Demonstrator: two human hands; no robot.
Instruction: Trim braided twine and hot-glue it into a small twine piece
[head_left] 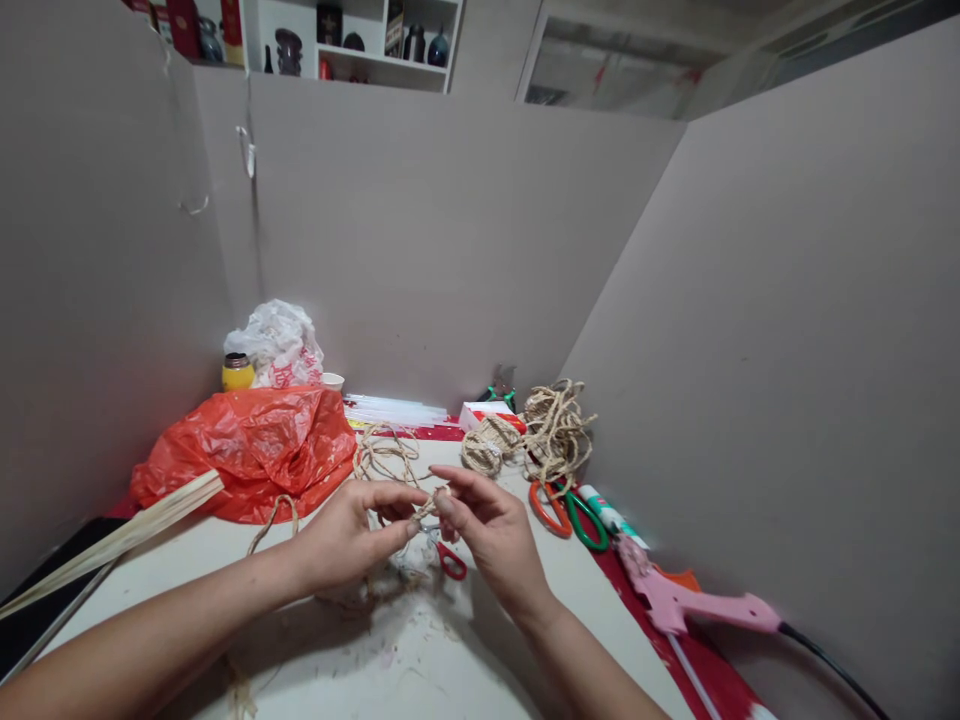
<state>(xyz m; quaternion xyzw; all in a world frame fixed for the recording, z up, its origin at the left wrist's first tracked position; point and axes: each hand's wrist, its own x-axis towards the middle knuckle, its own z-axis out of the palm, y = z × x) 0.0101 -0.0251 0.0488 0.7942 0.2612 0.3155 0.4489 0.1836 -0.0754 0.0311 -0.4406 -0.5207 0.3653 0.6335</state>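
Note:
My left hand [360, 530] pinches a piece of tan twisted rope [426, 508] between thumb and forefinger, above the middle of the white board. From the other side my right hand [484, 530] grips the end of the same rope with thumb and fingertips, its forefinger raised a little. The fingers partly cover the rope's end. Just under the hands lies a small pair of scissors with a red handle [451, 562]. A loose length of rope [386, 455] curls on the board behind my left hand, and another bit of it loops out by my left wrist.
A red plastic bag [247, 450] lies at left, near pale flat strips [127, 535]. Rope bundles [559, 430], orange-handled [550, 510] and green-handled scissors [589, 522] and a pink glue gun [675, 600] with a cord line the right. Clear sticks [394, 411] lie behind. Grey partitions [420, 240] enclose the board.

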